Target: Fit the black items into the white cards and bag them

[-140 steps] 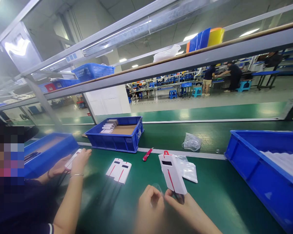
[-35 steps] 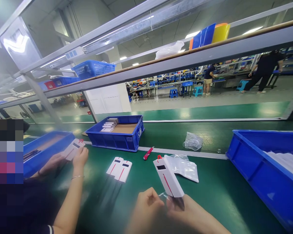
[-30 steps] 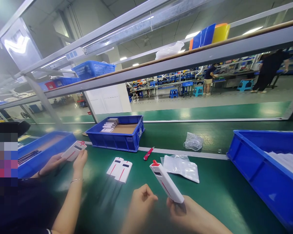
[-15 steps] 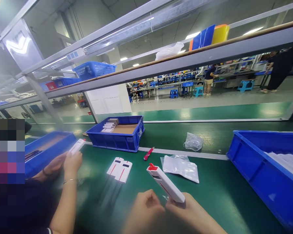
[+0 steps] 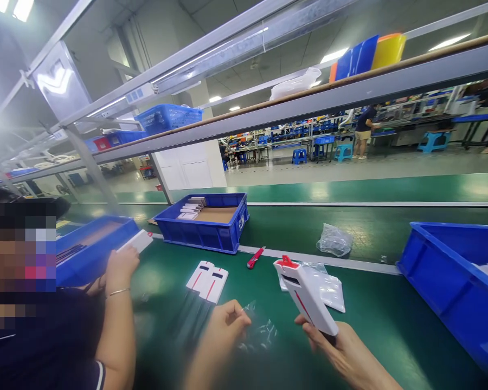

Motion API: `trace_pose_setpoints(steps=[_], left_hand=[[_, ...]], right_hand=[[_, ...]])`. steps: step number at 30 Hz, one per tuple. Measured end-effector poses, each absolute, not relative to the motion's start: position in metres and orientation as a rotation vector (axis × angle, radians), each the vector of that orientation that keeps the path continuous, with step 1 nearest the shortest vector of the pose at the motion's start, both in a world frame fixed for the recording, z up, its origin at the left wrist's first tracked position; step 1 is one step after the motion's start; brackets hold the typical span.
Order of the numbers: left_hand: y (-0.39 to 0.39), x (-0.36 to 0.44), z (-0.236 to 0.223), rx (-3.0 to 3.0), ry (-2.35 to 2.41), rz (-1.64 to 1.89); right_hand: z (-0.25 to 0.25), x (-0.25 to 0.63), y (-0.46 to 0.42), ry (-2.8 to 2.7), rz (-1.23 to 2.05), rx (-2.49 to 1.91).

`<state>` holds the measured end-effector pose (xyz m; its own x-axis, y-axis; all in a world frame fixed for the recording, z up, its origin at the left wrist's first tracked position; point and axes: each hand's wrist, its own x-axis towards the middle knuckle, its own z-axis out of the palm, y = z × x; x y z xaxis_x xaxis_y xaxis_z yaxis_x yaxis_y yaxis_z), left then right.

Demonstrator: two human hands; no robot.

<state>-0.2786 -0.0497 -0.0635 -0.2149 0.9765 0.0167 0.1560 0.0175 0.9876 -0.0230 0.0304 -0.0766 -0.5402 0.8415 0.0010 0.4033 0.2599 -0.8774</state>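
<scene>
Right grip (image 5: 344, 346) pinches the unit (image 5: 307, 298) by its lower end, tilted; left grip (image 5: 223, 327) seems to pinch film (image 5: 264, 333) (blurry). Best hold the unit steady, film apart from it. Beyond right grip: bag (image 5: 334, 291), close behind the unit. Rightward: bench (image 5: 376, 317) gap, then bin (image 5: 443, 292) edge.

Single head view: near green bench (image 5: 382, 303), facing forward, downward.

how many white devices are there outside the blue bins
4: one white device in the right hand, a second device and third device close together on the green bench, and a fourth device in the co-worker's hand. Others may be hidden.
</scene>
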Motion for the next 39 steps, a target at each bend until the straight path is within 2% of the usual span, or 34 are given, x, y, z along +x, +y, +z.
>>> trace_pose_setpoints(steps=[7,14,23,39], left_hand=[[-0.054,-0.311,-0.053,1.224,1.547,1.362],[-0.055,-0.319,-0.049,1.208,1.579,1.414],[-0.058,-0.322,-0.050,1.232,1.505,1.397],[-0.065,-0.322,-0.058,1.254,1.395,1.365]], right_hand=[[-0.085,-0.015,0.042,-2.119,1.050,-1.205],[-0.058,-0.010,0.028,-2.204,0.633,-1.536],[-0.007,-0.008,0.037,-2.301,0.993,-1.186],[-0.013,-0.017,0.045,-2.440,1.016,-1.063]])
